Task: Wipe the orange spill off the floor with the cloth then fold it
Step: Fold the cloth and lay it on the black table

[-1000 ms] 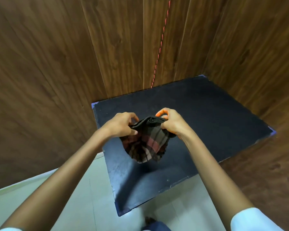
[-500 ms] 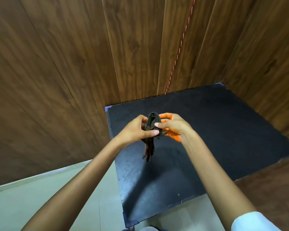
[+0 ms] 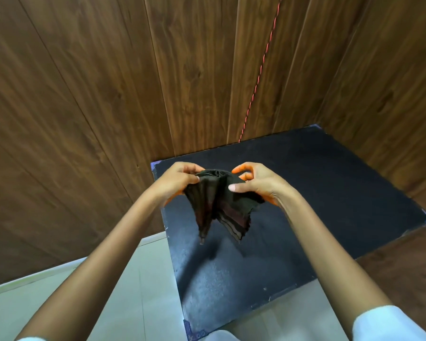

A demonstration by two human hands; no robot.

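A dark checked cloth (image 3: 221, 205) with reddish and pale stripes hangs in the air above a black mat (image 3: 330, 193). My left hand (image 3: 177, 182) pinches its upper left edge. My right hand (image 3: 256, 183) grips its upper right edge, with orange stains on the fingertips and the heel of the palm. The cloth is doubled along a middle crease, and two loose flaps droop below my hands. No orange spill shows on the mat or the floor.
Dark wooden panels (image 3: 108, 94) wall in the mat at the back and on the right. A thin red cord (image 3: 261, 70) runs down the back panel. Pale floor tiles (image 3: 133, 279) lie at the lower left and in front of the mat.
My hands had come together, with the cloth hanging as a narrow strip. Now they are apart again and the cloth spreads into two flaps. The camera view has shifted slightly.
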